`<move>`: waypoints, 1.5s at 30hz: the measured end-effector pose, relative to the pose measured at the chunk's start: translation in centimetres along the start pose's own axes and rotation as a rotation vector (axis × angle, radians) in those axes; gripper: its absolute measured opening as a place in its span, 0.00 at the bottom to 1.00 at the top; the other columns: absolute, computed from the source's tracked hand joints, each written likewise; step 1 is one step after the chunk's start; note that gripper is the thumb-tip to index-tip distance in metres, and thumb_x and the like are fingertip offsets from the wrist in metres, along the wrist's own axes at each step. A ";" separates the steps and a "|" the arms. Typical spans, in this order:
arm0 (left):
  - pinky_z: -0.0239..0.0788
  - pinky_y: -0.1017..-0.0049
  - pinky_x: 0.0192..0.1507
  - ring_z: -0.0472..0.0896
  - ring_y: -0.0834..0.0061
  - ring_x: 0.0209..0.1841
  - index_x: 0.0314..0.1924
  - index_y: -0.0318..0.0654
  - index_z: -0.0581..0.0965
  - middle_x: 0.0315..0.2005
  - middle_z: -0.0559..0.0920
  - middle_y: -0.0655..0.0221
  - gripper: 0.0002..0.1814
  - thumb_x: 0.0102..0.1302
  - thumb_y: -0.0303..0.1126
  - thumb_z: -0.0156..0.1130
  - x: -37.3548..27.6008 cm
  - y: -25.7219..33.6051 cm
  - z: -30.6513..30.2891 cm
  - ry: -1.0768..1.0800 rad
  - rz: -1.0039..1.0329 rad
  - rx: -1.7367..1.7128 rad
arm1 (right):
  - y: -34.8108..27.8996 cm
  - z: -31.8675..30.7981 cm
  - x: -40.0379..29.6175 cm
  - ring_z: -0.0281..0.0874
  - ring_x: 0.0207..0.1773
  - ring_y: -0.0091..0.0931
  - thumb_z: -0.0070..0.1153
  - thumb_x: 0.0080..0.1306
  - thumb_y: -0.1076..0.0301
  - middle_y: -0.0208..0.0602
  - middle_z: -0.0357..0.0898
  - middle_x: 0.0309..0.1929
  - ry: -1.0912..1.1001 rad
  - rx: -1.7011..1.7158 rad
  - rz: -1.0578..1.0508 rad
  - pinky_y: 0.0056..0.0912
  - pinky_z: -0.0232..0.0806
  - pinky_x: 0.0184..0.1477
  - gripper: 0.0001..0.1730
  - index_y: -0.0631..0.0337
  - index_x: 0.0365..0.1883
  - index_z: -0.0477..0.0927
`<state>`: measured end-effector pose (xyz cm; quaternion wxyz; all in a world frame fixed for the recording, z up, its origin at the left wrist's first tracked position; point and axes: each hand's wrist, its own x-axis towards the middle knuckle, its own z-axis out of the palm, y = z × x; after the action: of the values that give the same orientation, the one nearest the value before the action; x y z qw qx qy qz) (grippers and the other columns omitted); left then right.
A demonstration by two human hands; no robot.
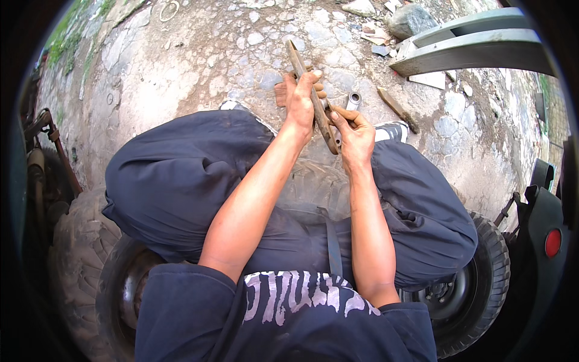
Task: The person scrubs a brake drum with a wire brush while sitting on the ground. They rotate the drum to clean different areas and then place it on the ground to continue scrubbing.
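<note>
My left hand [301, 102] grips a long, worn brown metal part [319, 111], seen nearly edge-on and tilted, its upper end pointing away from me. What kind of part it is, I cannot tell. At its lower right side, my right hand [359, 133] pinches with thumb and fingertips; any small piece between them is hidden. Just past the right hand, the ring end of a wrench-like metal tool [354, 98] shows on the ground. Left of my left hand lies a flat reddish-brown piece [280, 95], partly covered.
A long brown bar [398, 110] lies beyond my right shoe [392, 132]. Grey metal beams [470, 47] jut in at upper right, near a large stone [411, 21]. Treaded tyres [491, 271] flank my legs, and another tyre [312, 181] shows between them. The ground [190, 68] is rough and stony.
</note>
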<state>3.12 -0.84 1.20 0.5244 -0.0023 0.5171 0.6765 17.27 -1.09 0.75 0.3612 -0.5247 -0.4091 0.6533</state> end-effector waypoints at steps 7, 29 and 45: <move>0.77 0.68 0.43 0.79 0.72 0.41 0.61 0.41 0.69 0.42 0.77 0.64 0.32 0.65 0.50 0.70 -0.3 -0.2 1.0 -0.056 0.016 0.152 | 0.9 -2.1 -0.3 0.89 0.49 0.27 0.66 0.72 0.78 0.46 0.90 0.48 -0.102 0.212 0.054 0.31 0.79 0.58 0.10 0.72 0.50 0.85; 0.82 0.62 0.53 0.86 0.65 0.49 0.63 0.32 0.76 0.48 0.85 0.56 0.38 0.67 0.58 0.64 1.1 2.4 -1.3 -0.118 -0.183 -0.048 | -1.6 1.4 -1.9 0.91 0.49 0.31 0.69 0.68 0.67 0.43 0.91 0.51 -0.021 -0.419 -0.073 0.30 0.78 0.56 0.15 0.60 0.52 0.91; 0.83 0.62 0.44 0.86 0.64 0.40 0.60 0.32 0.76 0.40 0.85 0.57 0.35 0.67 0.56 0.60 1.4 2.8 -2.7 -0.121 -0.203 -0.193 | -2.1 0.8 -2.6 0.87 0.45 0.37 0.66 0.60 0.83 0.38 0.89 0.41 -0.247 -0.694 -0.715 0.37 0.79 0.47 0.18 0.58 0.46 0.92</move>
<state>-0.94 -1.47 1.17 0.6176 -0.0641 0.4140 0.6656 17.07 -2.68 3.78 0.3159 -0.3599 -0.7953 0.3717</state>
